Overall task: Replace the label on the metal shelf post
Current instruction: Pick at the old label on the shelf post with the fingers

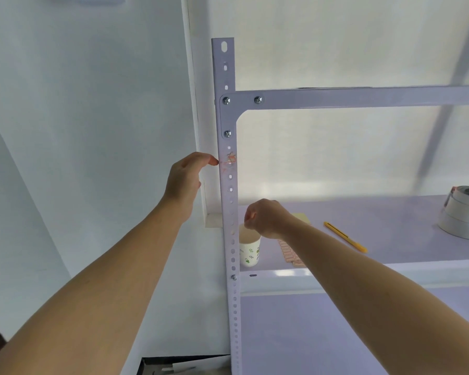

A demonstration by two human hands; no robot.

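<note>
White wall [92, 131] backs the metal shelf post [225, 196]; beside the left hand [186, 175], grip pinched together, the torn label [230, 159] looks papery and fragile, so lift an edge. Right hand [266, 219] grip: cannot tell.

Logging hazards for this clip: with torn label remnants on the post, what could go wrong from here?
Torn label residue on the post may keep a new label from sticking flat. The right hand hangs just above the paper cup near the shelf edge; a bump could topple it. The yellow cutter lies beside that forearm and could be swept off.
</note>
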